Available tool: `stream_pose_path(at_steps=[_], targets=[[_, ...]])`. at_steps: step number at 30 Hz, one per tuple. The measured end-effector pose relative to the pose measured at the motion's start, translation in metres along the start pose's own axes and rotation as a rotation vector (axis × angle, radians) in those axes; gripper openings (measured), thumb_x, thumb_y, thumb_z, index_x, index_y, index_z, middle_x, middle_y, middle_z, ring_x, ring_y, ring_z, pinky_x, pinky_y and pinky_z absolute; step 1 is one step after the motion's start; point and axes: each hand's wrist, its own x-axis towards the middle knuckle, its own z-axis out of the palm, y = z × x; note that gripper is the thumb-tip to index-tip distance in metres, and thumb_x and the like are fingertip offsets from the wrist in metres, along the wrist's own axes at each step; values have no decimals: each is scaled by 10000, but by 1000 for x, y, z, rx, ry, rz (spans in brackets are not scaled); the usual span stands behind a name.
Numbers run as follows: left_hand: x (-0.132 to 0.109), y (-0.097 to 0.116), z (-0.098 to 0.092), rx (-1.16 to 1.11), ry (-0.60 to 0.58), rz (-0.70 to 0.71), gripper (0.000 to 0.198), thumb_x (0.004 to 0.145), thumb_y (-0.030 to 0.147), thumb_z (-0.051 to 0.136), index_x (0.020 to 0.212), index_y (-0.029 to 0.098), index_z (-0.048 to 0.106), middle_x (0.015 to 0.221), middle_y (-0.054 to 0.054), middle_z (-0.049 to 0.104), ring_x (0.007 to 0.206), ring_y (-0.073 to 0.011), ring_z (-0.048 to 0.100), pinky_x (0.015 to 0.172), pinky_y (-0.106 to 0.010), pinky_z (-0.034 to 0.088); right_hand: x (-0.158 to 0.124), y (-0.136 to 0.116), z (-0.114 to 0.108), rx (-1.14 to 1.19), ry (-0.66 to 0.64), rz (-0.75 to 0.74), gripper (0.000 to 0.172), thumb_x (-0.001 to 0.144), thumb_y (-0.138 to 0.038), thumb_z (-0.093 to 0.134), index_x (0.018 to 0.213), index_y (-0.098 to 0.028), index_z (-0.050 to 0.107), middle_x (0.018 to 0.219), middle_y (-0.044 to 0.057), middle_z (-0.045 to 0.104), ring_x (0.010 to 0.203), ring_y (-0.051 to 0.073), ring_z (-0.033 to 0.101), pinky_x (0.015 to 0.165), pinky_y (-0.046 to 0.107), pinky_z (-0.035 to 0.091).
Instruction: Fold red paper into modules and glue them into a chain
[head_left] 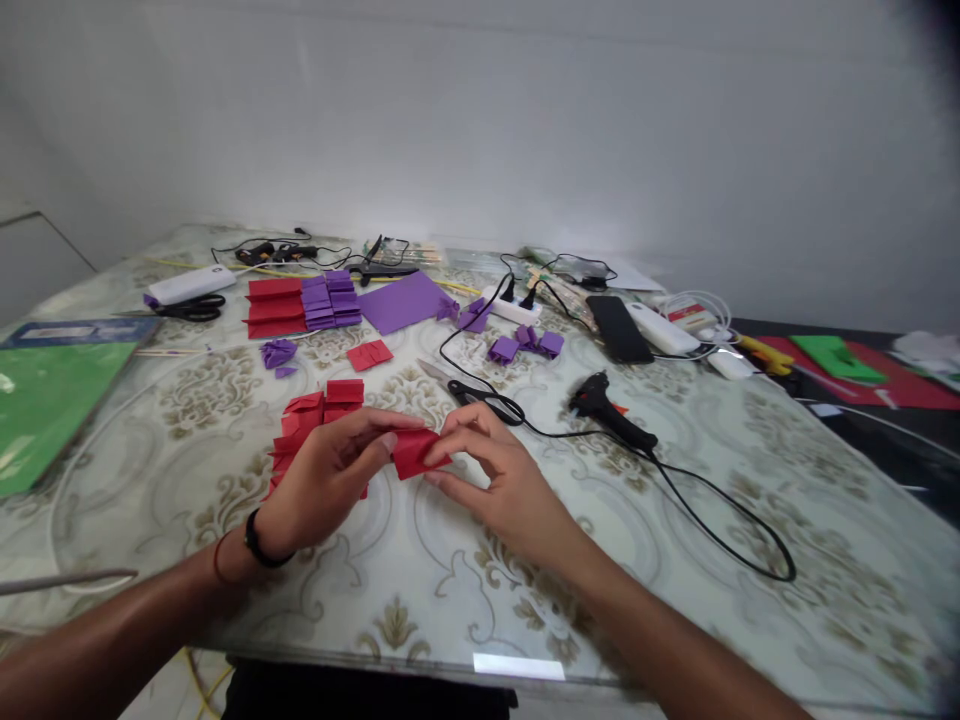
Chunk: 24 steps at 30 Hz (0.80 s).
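A small piece of red paper [414,455] is held between both hands above the table's middle. My left hand [330,475] pinches its left edge between thumb and fingers. From the right, my right hand [487,470] grips the other edge with thumb and fingertips. Partly hidden behind my left hand lie several folded red paper pieces [300,425]. A separate folded red piece [369,354] rests farther back. Pleated red paper [275,308] lies beside pleated purple paper [331,300] at the back left.
Scissors [480,395] lie behind my right hand, and a black glue gun [615,415] with its cable is to the right. Farther back are a power strip [512,305], a phone [619,328] and purple pieces [504,349]. A green packet [56,400] lies at left.
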Motion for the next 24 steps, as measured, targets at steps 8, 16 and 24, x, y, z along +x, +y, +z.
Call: stream_pose_path(at_steps=[8,16,24], targets=[[2,-13,-2,-125,-21,-19,166,965,254,692,1108,192,749,1220,-91,779,1171,-254,729,986,-358,609,1,-1,0,35,48,-79,181,942,-111,724,984,-269,803,958,10,710,906,163,684,844,312,534],[3,-6,-8,-90,-95,-92,267,985,335,680,1220,214,716,1310,-106,748,1268,-296,685,952,-376,632,1,-9,-3,68,-85,-92,156,966,-131,680,972,-257,771,958,26,754,913,188,708,868,345,542],[4,-7,-8,-173,-89,-124,277,924,288,751,1192,223,735,1160,-76,797,1039,-228,762,813,-284,625,0,-12,-3,82,-79,-97,62,907,-194,786,930,-233,744,909,28,739,848,188,697,805,332,531]])
